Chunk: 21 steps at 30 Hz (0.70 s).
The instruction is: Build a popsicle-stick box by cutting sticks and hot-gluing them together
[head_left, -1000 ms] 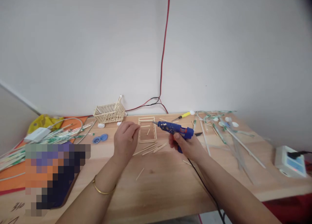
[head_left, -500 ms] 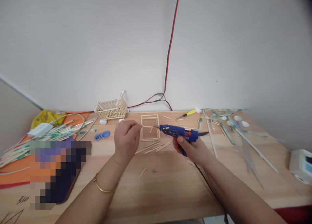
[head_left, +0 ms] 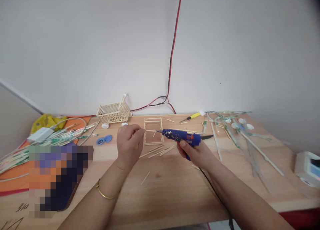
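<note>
My left hand (head_left: 130, 141) pinches a thin wooden stick (head_left: 150, 131) by its left end, holding it level. My right hand (head_left: 191, 150) is wrapped round the handle of a blue glue gun (head_left: 178, 136), whose nozzle points left at the stick's free end. Behind and below the stick, a rectangular frame of wooden sticks (head_left: 153, 119) lies on the table. Several loose sticks (head_left: 160, 151) are just in front of that frame. Whether the nozzle touches the stick, I cannot tell.
A basket-like stick cart (head_left: 113, 112) stands at the back left near blue bottle caps (head_left: 104, 139). Wrapped sticks (head_left: 50, 141) and a blurred-out dark object (head_left: 67, 180) lie left. A yellow-handled tool (head_left: 192, 116), plastic wrappers (head_left: 232, 135) and a white box (head_left: 307, 170) are right.
The glue gun has shifted very slightly left, bringing its nozzle closer to the stick's end. My left hand still holds the stick in nearly the same place.
</note>
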Each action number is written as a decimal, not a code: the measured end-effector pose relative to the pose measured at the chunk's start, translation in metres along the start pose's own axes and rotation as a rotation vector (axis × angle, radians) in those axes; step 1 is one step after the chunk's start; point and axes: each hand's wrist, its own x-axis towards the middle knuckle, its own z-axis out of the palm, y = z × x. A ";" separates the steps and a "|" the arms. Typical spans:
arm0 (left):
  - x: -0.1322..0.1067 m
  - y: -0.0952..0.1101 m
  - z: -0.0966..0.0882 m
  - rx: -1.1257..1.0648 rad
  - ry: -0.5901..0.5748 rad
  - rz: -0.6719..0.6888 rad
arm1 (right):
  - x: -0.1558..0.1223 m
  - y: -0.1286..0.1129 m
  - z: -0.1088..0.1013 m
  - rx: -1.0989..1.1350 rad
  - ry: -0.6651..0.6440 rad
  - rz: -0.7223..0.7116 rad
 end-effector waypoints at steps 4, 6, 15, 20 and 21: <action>-0.001 0.001 0.000 0.014 -0.007 -0.003 | -0.001 0.001 0.000 -0.010 0.001 -0.010; -0.001 0.001 0.000 0.020 -0.011 -0.009 | -0.001 0.001 0.000 -0.013 0.005 -0.013; 0.000 0.001 -0.001 0.057 -0.014 -0.003 | -0.002 0.000 0.000 -0.038 0.030 -0.004; 0.000 0.001 -0.001 0.050 0.011 0.014 | -0.002 0.003 -0.001 -0.047 0.010 0.000; 0.001 0.001 -0.001 0.051 0.013 0.013 | -0.003 0.004 -0.002 -0.048 0.005 -0.002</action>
